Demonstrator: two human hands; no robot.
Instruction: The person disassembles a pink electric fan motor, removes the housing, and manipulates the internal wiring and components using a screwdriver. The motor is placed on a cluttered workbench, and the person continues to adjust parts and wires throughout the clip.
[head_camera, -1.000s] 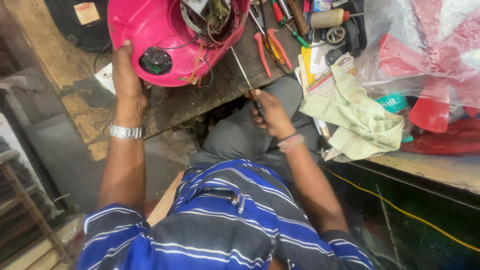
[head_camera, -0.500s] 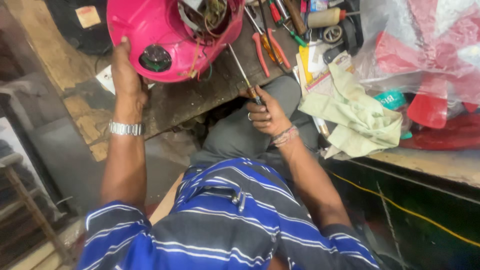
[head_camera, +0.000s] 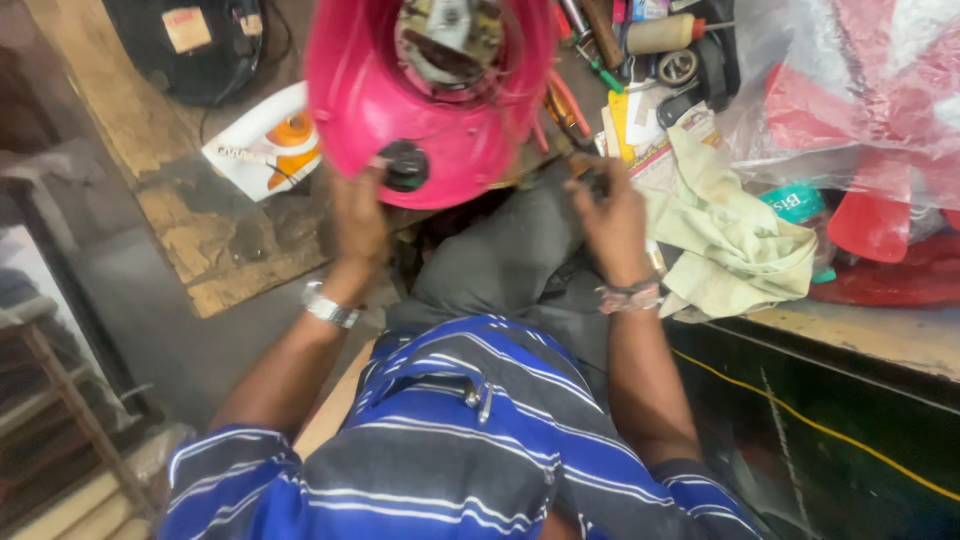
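Observation:
A round pink plastic housing (head_camera: 365, 100) rests on the wooden bench, open side up, with a motor and wires (head_camera: 450, 40) inside and a black knob (head_camera: 405, 166) on its near wall. My left hand (head_camera: 358, 215), a metal watch on its wrist, grips the housing's near rim beside the knob. To the right of the housing, at the bench edge, my right hand (head_camera: 612, 215) is closed around the dark handle of a screwdriver (head_camera: 580, 165). Most of the shaft is hidden among the tools.
Red-handled pliers (head_camera: 562, 100) and other tools lie behind the right hand. A pale green cloth (head_camera: 735, 245) and a clear bag of red fan blades (head_camera: 860, 90) lie to the right. A white and orange object (head_camera: 268, 148) sits left of the housing.
The right hand has lifted with the screwdriver from my lap up to the bench edge beside the housing. The left hand keeps its hold on the rim.

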